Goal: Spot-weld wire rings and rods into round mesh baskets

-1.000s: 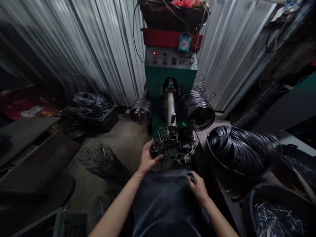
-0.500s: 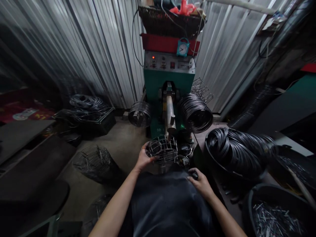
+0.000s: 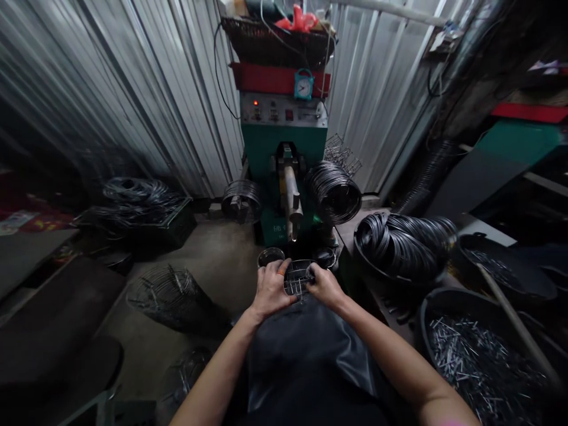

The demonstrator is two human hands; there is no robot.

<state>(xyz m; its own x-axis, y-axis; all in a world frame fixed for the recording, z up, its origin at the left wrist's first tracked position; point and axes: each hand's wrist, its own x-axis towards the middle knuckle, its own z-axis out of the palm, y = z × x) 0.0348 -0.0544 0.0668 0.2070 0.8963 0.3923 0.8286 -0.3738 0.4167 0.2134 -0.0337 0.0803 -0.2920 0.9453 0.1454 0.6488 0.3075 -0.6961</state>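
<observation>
Grip is two-handed: left hand (image 3: 270, 290) and right hand (image 3: 327, 288) each close on the rim of the wire cage (image 3: 298, 279), held over the lap just short of the machine's arm (image 3: 290, 198); it looks part-built, with rings (image 3: 402, 242) and cut wires (image 3: 479, 361) heaped alongside

Open floor (image 3: 222, 260) to the left; machine arm (image 3: 290, 198) blocks ahead, ring tub (image 3: 402, 245) crowds rt side.

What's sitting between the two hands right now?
A small wire cage, gripped by the left hand and right hand, in the head view.
</observation>
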